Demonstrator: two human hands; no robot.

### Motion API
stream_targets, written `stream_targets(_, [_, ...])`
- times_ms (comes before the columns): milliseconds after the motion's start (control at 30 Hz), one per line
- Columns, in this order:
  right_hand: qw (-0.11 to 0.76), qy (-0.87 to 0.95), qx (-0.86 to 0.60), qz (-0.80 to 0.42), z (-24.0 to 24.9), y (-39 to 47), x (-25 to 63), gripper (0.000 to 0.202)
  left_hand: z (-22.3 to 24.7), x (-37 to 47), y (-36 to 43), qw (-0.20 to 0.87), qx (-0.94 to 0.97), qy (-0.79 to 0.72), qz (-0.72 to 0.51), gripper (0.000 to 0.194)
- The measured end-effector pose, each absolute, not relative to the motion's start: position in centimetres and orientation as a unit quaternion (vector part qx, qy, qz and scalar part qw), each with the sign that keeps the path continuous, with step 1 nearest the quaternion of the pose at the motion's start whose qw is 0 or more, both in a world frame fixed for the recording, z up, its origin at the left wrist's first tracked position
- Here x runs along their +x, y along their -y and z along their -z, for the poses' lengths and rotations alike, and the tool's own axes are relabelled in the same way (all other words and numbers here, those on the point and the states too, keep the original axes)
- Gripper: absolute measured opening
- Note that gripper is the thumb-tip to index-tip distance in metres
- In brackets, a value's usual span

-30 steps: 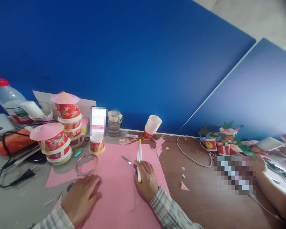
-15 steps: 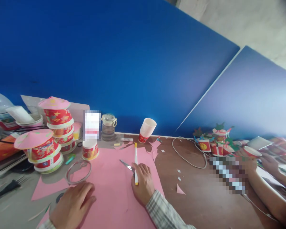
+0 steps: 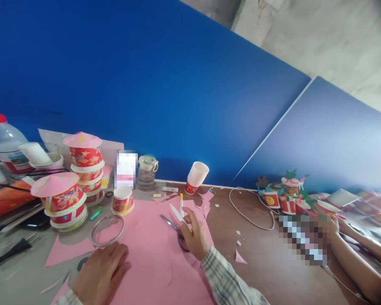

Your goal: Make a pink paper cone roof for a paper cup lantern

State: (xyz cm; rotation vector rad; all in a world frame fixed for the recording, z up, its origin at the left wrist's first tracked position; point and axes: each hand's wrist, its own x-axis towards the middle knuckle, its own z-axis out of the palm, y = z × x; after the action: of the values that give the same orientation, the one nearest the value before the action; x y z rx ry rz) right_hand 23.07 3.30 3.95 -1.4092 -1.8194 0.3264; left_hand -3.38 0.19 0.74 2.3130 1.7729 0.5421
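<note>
Pink paper (image 3: 149,254) lies spread in front of me. My left hand (image 3: 101,271) rests palm down on its left part, fingers loosely bent, holding nothing. Over the paper's right side, my right hand (image 3: 195,235) has its fingers closed around the handle area of scissors (image 3: 169,223); a dark handle loop shows below the fingers. A bright pointed strip beside the grey blade looks like the second blade. A white marker with yellow ends (image 3: 181,201) sticks out beyond the same hand, partly hidden by its fingers; whether it is gripped too is unclear.
A clear tape roll (image 3: 93,237) is near my left hand. Stacked red paper bowls with pink cone roofs (image 3: 84,156) stand left, beside a plug (image 3: 17,250). Behind are a glass jar (image 3: 146,176) and paper cups (image 3: 197,176). A white cable (image 3: 231,207) and another person's arm (image 3: 352,262) are right.
My right hand has shifted slightly right and its fingers have rearranged. A second bright blade and the dark handle loop now show, and the marker is more covered. My left hand stays resting.
</note>
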Motion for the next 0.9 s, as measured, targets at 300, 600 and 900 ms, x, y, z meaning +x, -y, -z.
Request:
stream_targets(300, [0.386, 0.732, -0.543, -0.139, -3.8, -9.7, 22.7, 0.026, -0.4, -3.4, -0.3, 0.106, 0.775, -0.585, -0.214, 0.015])
stream_targets(600, [0.372, 0.742, -0.541, -0.133, -2.3, -11.9, 22.9, 0.024, -0.5, -3.4, -0.2, 0.106, 0.77, -0.596, -0.201, 0.014])
stream_targets(900, [0.363, 0.76, -0.526, -0.124, -1.5, -12.1, 22.6, 0.024, -0.8, -3.3, -0.2, 0.123, 0.762, -0.605, -0.196, 0.014])
